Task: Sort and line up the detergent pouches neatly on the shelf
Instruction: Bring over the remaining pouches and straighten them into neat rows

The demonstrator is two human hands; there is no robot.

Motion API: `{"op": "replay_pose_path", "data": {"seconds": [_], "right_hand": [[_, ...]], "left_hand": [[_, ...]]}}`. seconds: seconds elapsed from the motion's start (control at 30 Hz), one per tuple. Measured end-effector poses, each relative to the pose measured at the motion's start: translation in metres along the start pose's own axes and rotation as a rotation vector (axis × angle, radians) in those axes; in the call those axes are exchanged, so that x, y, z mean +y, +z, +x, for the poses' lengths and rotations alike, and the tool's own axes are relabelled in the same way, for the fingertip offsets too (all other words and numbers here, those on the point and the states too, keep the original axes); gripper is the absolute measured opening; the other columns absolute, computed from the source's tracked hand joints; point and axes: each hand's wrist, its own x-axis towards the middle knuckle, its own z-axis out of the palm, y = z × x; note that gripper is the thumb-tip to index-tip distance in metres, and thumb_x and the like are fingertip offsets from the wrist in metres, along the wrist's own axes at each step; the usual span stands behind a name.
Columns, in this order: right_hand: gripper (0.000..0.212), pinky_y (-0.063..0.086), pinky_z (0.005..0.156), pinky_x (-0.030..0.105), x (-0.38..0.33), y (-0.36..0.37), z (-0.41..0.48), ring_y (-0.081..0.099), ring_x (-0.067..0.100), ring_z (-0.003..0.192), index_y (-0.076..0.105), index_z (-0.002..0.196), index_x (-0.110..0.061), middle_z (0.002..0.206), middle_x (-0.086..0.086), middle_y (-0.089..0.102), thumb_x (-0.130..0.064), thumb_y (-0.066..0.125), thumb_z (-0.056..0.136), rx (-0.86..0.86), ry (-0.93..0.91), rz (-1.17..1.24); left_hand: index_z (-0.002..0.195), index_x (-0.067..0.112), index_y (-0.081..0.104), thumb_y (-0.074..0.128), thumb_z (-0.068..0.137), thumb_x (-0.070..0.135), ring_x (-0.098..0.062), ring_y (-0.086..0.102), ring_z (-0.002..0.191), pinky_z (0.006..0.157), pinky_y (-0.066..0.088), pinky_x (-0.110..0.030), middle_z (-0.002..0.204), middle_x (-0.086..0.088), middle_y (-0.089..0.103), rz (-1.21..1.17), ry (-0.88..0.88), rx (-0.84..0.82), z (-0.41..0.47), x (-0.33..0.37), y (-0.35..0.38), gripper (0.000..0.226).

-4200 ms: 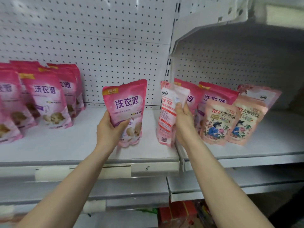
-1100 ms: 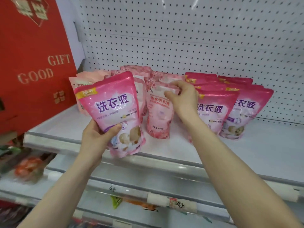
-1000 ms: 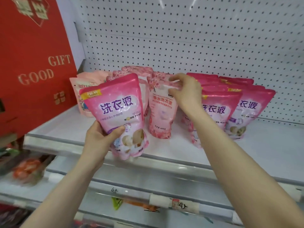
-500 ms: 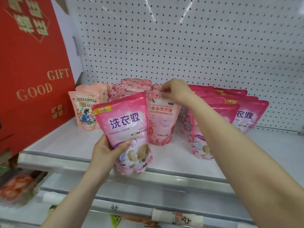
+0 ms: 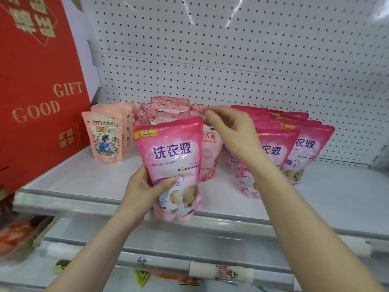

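Observation:
My left hand (image 5: 145,186) grips a bright pink detergent pouch (image 5: 172,152) by its lower left side and holds it upright over the front edge of the white shelf (image 5: 80,184). Just behind it stands a pale floral pink pouch (image 5: 210,148). My right hand (image 5: 231,127) pinches that pouch's top right corner with thumb and forefinger. More floral pouches (image 5: 168,104) stand behind it. To the right are rows of matching bright pink pouches (image 5: 273,148), and to the left stand peach pouches (image 5: 105,138).
A tall red gift box (image 5: 35,91) closes off the shelf's left end. White pegboard (image 5: 231,60) forms the back wall. The shelf surface at the far right (image 5: 347,190) is bare. A lower shelf rail carries price tags (image 5: 221,272).
The bright pink pouch in my left hand has shifted slightly right and now overlaps the floral pouch. My right hand's grip on the floral pouch's top has loosened to a fingertip pinch.

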Motion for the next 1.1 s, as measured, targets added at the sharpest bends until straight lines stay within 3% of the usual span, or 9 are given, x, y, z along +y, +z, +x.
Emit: {"op": "replay_pose_path", "data": {"seconds": [0.1, 0.2, 0.33, 0.47, 0.57, 0.63, 0.73, 0.83, 1.1], "right_hand": [[0.020, 0.055, 0.079, 0.020, -0.002, 0.001, -0.037, 0.071, 0.006, 0.089, 0.069, 0.109, -0.018, 0.096, -0.010, 0.076, -0.018, 0.071, 0.089, -0.119, 0.219, 0.378], [0.013, 0.059, 0.083, 0.033, 0.005, -0.020, -0.061, 0.072, 0.020, 0.088, 0.071, 0.098, -0.008, 0.098, 0.011, 0.076, -0.005, 0.071, 0.086, 0.046, 0.409, 0.565], [0.010, 0.057, 0.066, 0.022, 0.017, -0.078, -0.083, 0.072, 0.014, 0.078, 0.073, 0.087, -0.013, 0.084, 0.002, 0.077, -0.005, 0.073, 0.082, 0.217, 0.415, 0.562], [0.018, 0.056, 0.060, 0.024, 0.032, -0.147, -0.095, 0.072, 0.015, 0.071, 0.074, 0.090, -0.012, 0.082, 0.004, 0.077, -0.016, 0.076, 0.073, 0.322, 0.374, 0.478], [0.010, 0.058, 0.065, 0.026, 0.049, -0.189, -0.096, 0.072, 0.014, 0.071, 0.075, 0.085, -0.016, 0.080, 0.001, 0.077, -0.012, 0.076, 0.076, 0.415, 0.362, 0.439], [0.017, 0.060, 0.067, 0.028, 0.064, -0.207, -0.094, 0.070, 0.012, 0.069, 0.076, 0.077, -0.023, 0.076, -0.003, 0.075, -0.007, 0.074, 0.083, 0.462, 0.365, 0.375], [0.021, 0.061, 0.072, 0.032, 0.089, -0.220, -0.087, 0.070, 0.012, 0.069, 0.074, 0.076, -0.025, 0.075, -0.004, 0.074, -0.006, 0.071, 0.086, 0.465, 0.391, 0.351], [0.013, 0.059, 0.067, 0.027, 0.116, -0.220, -0.073, 0.069, 0.010, 0.068, 0.071, 0.085, -0.017, 0.074, -0.005, 0.074, -0.004, 0.070, 0.087, 0.486, 0.423, 0.426], [0.013, 0.057, 0.071, 0.026, 0.173, -0.212, -0.064, 0.071, 0.012, 0.077, 0.069, 0.094, -0.014, 0.084, -0.002, 0.076, -0.003, 0.069, 0.087, 0.389, 0.455, 0.538]], "left_hand": [[0.112, 0.020, 0.062, 0.087, 0.058, 0.026, -0.017, 0.072, 0.095, 0.072, 0.059, -0.028, 0.104, 0.003, 0.075, 0.037, -0.015, -0.103, -0.002, 0.000, 0.021, 0.060], [0.109, 0.032, 0.062, 0.088, 0.056, 0.037, -0.011, 0.071, 0.097, 0.073, 0.058, -0.025, 0.107, 0.010, 0.073, 0.088, -0.011, -0.237, -0.007, -0.002, 0.051, 0.059], [0.113, 0.037, 0.057, 0.087, 0.066, 0.028, 0.000, 0.067, 0.099, 0.075, 0.053, -0.013, 0.109, 0.019, 0.070, 0.164, 0.089, -0.421, -0.006, 0.004, 0.102, 0.057], [0.114, 0.030, 0.059, 0.076, 0.079, 0.031, 0.002, 0.061, 0.107, 0.090, 0.047, -0.012, 0.113, 0.018, 0.066, 0.244, 0.314, -0.282, 0.015, 0.024, 0.150, 0.039], [0.120, 0.026, 0.059, 0.068, 0.087, 0.026, -0.002, 0.055, 0.113, 0.097, 0.042, -0.018, 0.121, 0.014, 0.059, 0.583, 0.639, -0.155, 0.037, 0.038, 0.182, 0.034], [0.125, 0.021, 0.059, 0.066, 0.088, 0.024, -0.009, 0.052, 0.117, 0.100, 0.038, -0.023, 0.127, 0.006, 0.058, 0.786, 0.762, -0.138, 0.052, 0.042, 0.205, 0.038], [0.135, 0.017, 0.052, 0.066, 0.090, 0.023, -0.019, 0.047, 0.127, 0.105, 0.035, -0.030, 0.137, -0.001, 0.054, 1.065, 0.799, -0.136, 0.071, 0.039, 0.231, 0.048], [0.137, 0.016, 0.050, 0.064, 0.091, 0.025, -0.024, 0.052, 0.123, 0.103, 0.037, -0.035, 0.133, -0.004, 0.058, 1.221, 0.783, -0.101, 0.081, 0.037, 0.242, 0.049], [0.115, 0.014, 0.067, 0.059, 0.094, 0.026, -0.022, 0.061, 0.100, 0.086, 0.045, -0.036, 0.108, -0.002, 0.069, 1.167, 0.717, 0.022, 0.082, 0.042, 0.252, 0.025]]}}
